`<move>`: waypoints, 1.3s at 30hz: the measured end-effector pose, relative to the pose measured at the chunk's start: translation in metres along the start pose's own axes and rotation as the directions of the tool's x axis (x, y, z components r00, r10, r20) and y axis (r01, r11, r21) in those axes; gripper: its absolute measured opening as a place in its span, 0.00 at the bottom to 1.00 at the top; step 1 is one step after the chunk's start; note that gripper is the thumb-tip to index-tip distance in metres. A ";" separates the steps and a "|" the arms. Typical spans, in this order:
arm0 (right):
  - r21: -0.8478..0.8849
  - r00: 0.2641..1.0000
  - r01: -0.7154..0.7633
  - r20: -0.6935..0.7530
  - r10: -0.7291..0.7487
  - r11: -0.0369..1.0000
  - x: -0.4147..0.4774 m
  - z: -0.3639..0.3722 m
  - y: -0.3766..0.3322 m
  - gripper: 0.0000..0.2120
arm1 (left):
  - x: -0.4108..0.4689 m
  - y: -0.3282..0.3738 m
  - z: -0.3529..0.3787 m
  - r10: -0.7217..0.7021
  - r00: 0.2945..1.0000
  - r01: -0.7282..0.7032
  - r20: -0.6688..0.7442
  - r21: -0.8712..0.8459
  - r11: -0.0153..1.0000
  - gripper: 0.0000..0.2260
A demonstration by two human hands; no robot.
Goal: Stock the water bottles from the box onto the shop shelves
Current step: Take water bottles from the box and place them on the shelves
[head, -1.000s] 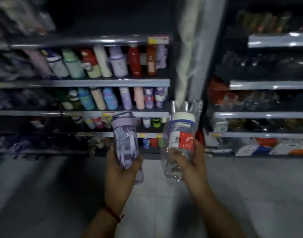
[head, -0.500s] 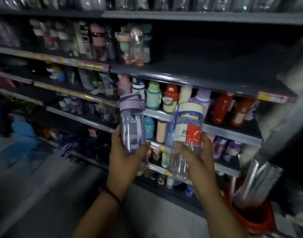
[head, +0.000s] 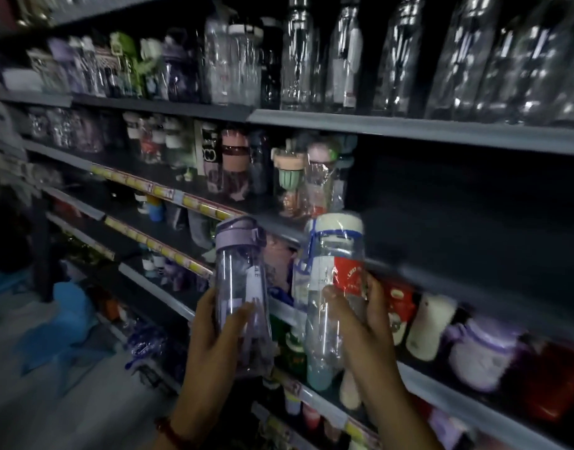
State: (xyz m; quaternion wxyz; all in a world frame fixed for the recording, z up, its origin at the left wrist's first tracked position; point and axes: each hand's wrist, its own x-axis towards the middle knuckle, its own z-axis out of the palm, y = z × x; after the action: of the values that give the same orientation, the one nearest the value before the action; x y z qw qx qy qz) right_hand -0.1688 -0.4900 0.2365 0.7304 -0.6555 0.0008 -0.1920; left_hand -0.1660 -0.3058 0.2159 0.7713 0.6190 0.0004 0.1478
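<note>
My left hand [head: 219, 345] grips a clear purple water bottle [head: 242, 287] with a purple flip lid, held upright in front of the shelves. Beside it my right hand [head: 360, 329] grips a clear bottle [head: 334, 280] with a white cap, a blue strap and a red label, wrapped in plastic. Both bottles are raised close to the front edge of a dark shelf [head: 467, 280] whose right half stands bare behind them. The box is not in view.
Grey shelves run from upper left to lower right, packed with bottles: tall clear ones [head: 341, 56] on top, coloured ones [head: 233, 164] at mid left, red, white and purple ones [head: 474, 352] below right. A blue object [head: 71, 316] lies on the floor at left.
The view has moved closer to the shelves and tilted upward. Both hands have risen with their bottles toward the bare stretch of shelf; the grips are unchanged.
</note>
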 end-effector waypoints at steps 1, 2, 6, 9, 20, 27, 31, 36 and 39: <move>0.011 1.000 0.001 -0.002 -0.001 1.000 0.011 0.004 0.002 0.26 | 0.011 0.000 0.002 -0.016 1.000 0.016 -0.007 -0.034 0.999 0.19; 0.016 1.000 0.002 -0.012 -0.002 1.000 0.021 0.008 0.004 0.25 | 0.022 0.000 0.004 -0.027 1.000 0.026 -0.010 -0.059 0.998 0.21; 0.003 0.995 0.044 -0.089 -0.043 0.999 0.059 0.012 0.010 0.27 | 0.067 0.004 0.019 0.025 0.995 -0.019 0.093 -0.058 0.998 0.28; -0.025 0.980 0.080 -0.184 -0.083 0.997 0.083 0.009 0.015 0.28 | 0.101 0.000 0.038 0.068 0.968 -0.055 0.243 -0.058 0.997 0.25; -0.114 0.802 0.132 -0.572 -0.174 0.985 0.098 -0.021 -0.007 0.26 | 0.173 -0.012 0.114 -0.049 0.747 0.063 0.663 0.003 0.998 0.23; -0.144 0.796 0.101 -0.582 -0.167 0.984 0.132 -0.053 -0.032 0.32 | 0.200 0.004 0.176 -0.047 0.648 0.048 0.760 0.021 0.999 0.14; -0.167 0.857 0.058 -0.497 -0.135 0.984 0.171 -0.081 -0.049 0.36 | 0.216 0.012 0.221 -0.025 0.671 0.090 0.741 -0.048 0.995 0.14; -0.237 0.897 0.015 -0.426 -0.118 0.971 0.215 -0.110 -0.056 0.31 | 0.244 -0.012 0.268 0.018 0.617 0.023 0.787 -0.041 0.999 0.24; -0.350 0.908 -0.010 -0.396 -0.138 0.937 0.235 -0.119 -0.058 0.15 | 0.260 -0.027 0.282 0.043 0.639 -0.078 0.768 0.009 0.997 0.24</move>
State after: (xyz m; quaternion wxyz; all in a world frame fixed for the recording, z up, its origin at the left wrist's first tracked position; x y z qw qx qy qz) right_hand 0.0026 -0.6744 0.3343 0.5807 -0.7168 0.1676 -0.3478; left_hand 0.1401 -0.5212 0.3036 0.6805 0.6389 -0.3438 -0.1023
